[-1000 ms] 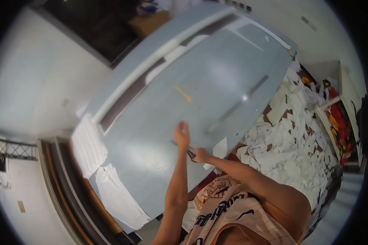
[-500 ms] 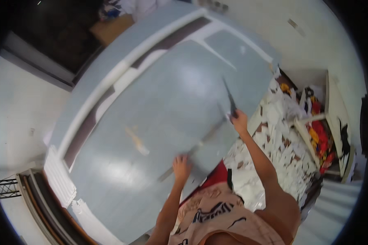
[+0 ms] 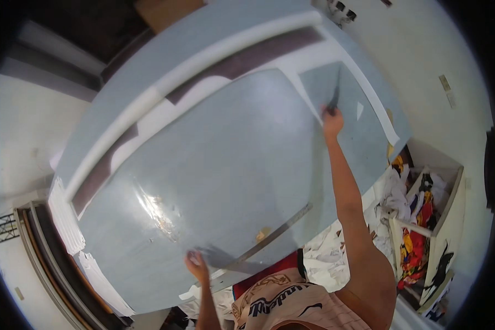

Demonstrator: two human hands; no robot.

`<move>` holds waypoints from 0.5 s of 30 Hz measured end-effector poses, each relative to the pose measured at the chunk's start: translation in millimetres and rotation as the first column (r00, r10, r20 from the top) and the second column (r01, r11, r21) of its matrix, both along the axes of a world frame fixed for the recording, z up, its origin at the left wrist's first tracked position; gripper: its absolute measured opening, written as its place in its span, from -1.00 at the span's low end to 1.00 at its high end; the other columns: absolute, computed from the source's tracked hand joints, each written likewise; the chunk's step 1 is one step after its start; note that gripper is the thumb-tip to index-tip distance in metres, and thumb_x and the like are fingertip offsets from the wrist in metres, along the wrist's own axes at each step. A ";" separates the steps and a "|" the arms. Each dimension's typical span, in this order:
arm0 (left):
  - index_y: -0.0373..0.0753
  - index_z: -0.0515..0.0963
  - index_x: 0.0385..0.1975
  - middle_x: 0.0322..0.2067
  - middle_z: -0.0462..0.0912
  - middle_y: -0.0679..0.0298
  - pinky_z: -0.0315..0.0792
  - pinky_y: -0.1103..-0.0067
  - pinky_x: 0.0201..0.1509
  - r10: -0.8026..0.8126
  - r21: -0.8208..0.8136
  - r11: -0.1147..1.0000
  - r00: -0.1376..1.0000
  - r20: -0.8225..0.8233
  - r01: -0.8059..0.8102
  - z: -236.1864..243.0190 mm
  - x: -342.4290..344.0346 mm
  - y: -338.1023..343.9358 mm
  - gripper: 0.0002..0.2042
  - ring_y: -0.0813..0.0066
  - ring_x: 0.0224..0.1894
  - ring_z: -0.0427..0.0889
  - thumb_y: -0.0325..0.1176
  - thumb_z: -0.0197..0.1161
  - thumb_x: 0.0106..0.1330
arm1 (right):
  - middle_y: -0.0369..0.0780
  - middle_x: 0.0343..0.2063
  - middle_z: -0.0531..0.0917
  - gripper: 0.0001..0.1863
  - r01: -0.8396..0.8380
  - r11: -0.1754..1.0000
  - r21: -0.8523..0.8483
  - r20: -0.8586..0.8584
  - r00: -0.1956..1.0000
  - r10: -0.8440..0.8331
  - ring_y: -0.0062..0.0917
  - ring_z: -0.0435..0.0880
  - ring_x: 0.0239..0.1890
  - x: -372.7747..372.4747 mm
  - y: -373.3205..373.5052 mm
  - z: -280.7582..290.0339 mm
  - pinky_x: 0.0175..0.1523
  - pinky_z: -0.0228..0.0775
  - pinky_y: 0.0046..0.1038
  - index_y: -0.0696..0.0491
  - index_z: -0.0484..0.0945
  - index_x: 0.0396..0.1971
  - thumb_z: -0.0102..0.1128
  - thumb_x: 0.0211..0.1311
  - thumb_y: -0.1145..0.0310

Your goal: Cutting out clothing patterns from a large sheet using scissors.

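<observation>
Blue-grey table [image 3: 220,143], white stack [image 3: 65,220] laid, remainder unclear: right hand [image 3: 334,124] grips dark-bladed tool [image 3: 335,99], left hand's [image 3: 198,267] hold I can't tell.

Pale walls [image 3: 429,55], blue-grey table [image 3: 242,148], dark opening [image 3: 82,25] upper left, whitish bin [image 3: 448,220] right

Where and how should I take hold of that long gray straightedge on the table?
Probably pinch the straightedge across its long edges near mid-length, coming from above on your near side with the left hand: it lies flat and narrow, while the right hand holds scissors.
</observation>
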State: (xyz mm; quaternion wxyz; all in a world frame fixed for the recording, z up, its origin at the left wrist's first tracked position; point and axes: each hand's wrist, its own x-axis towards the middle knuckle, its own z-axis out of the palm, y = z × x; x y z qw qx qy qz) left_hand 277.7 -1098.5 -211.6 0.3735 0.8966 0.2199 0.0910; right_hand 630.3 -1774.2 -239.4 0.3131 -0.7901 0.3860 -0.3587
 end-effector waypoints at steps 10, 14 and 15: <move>-0.45 0.34 0.13 -0.16 0.63 -0.01 0.57 0.37 -0.21 0.366 -0.962 0.231 0.929 -0.056 -0.149 -70.5 445.2 116.9 -0.44 0.17 -0.20 0.68 -0.04 0.23 0.44 | -0.09 -0.60 0.73 -0.30 -0.017 0.998 0.062 -0.277 0.960 0.034 -0.28 0.66 -0.59 165.2 -11.2 -68.4 -0.44 0.40 -0.16 0.16 0.74 -0.56 0.29 0.16 -0.32; -0.30 0.47 -0.08 -0.39 0.63 0.14 0.39 0.57 -0.55 0.521 -0.913 0.224 0.834 -0.184 -0.342 -53.5 489.5 140.7 -0.61 0.38 -0.50 0.62 -0.13 0.38 0.35 | -0.14 -0.53 0.76 -0.57 0.176 0.924 0.340 -0.122 0.982 -0.142 -0.43 0.74 -0.50 161.3 35.1 -70.8 -0.40 0.54 -0.31 0.25 0.69 -0.49 0.51 0.11 0.10; -0.26 0.50 -0.20 -0.48 0.61 0.21 0.32 0.63 -0.61 0.511 -0.891 0.278 0.840 -0.179 -0.359 -53.7 489.9 150.3 -0.72 0.46 -0.58 0.57 -0.20 0.38 0.35 | -0.14 -0.53 0.76 -0.57 0.177 0.925 0.337 -0.089 0.984 -0.156 -0.43 0.74 -0.50 157.2 45.8 -70.1 -0.40 0.54 -0.31 0.25 0.69 -0.49 0.51 0.11 0.10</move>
